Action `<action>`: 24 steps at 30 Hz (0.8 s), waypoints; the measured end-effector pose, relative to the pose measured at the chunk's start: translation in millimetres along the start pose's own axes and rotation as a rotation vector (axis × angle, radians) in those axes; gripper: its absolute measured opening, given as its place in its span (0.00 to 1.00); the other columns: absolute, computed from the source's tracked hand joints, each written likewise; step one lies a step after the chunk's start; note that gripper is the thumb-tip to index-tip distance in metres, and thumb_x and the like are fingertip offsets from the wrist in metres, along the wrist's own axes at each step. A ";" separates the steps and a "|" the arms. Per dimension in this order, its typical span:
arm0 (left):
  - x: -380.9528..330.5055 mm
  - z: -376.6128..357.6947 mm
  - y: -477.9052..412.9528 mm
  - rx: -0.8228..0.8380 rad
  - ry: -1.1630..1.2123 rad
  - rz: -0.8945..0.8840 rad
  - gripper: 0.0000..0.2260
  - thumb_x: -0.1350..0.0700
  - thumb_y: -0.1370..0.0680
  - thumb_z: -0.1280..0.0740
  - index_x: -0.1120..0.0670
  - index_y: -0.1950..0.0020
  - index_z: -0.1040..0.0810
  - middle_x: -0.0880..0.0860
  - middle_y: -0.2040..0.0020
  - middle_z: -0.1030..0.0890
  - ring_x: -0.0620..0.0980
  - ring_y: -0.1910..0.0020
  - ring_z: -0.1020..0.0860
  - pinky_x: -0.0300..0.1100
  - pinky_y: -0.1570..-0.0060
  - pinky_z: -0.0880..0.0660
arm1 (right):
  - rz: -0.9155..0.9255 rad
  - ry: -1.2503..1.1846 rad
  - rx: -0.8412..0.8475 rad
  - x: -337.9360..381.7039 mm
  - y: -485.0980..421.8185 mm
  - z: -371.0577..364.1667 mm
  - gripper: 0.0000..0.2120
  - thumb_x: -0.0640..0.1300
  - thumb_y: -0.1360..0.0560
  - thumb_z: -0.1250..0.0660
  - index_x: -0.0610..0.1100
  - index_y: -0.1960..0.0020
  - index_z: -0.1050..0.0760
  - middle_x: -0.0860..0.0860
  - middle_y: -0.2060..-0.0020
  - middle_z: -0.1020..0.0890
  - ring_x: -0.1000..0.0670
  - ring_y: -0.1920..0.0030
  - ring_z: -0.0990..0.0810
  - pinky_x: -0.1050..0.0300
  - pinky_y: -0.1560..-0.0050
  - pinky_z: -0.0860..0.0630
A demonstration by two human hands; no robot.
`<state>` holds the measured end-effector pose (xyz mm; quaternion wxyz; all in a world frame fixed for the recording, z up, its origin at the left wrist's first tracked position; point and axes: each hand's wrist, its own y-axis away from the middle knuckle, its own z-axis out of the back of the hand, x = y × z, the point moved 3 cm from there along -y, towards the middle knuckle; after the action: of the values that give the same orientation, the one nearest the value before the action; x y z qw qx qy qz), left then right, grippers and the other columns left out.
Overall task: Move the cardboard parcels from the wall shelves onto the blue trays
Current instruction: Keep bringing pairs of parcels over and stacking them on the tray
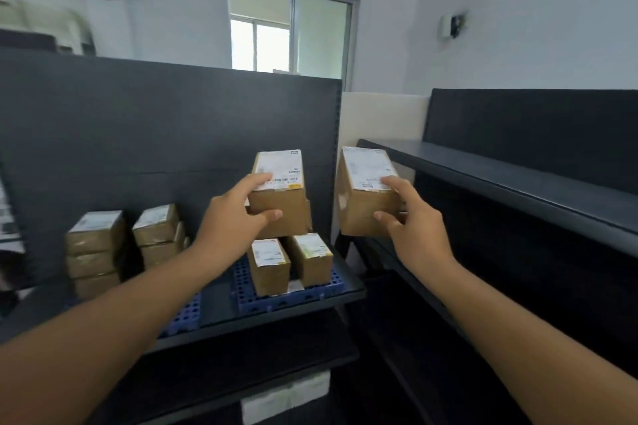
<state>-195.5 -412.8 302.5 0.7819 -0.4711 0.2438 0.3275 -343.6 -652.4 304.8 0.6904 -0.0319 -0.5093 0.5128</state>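
Observation:
My left hand (238, 214) grips a cardboard parcel with a white label (281, 197), held above two parcels (290, 262) that stand on a blue perforated tray (286, 298). My right hand (411, 217) grips a second labelled parcel (362, 197) in the air, just right of the shelf's side post. A second blue tray (184, 316) lies to the left, mostly hidden by my left forearm.
Two stacks of parcels (95, 252) (158, 235) sit at the left of the dark shelf (310, 310). A dark wall shelf unit (518, 179) runs along the right. A white-labelled box (286, 397) lies on the shelf below.

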 end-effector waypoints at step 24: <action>193.3 -140.3 -59.6 0.015 -0.339 0.364 0.28 0.50 0.27 0.27 0.36 0.31 0.32 0.45 0.33 0.24 0.45 0.39 0.24 0.41 0.43 0.23 | -0.020 -0.135 0.455 -199.3 -123.9 -214.6 0.25 0.43 0.24 0.32 0.65 0.34 0.34 0.53 0.38 0.25 0.53 0.40 0.25 0.51 0.42 0.22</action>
<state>-32.6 -504.4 142.2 0.7432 -0.3521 0.1925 0.5354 -93.0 -755.8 138.6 0.6492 0.1639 -0.4260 0.6085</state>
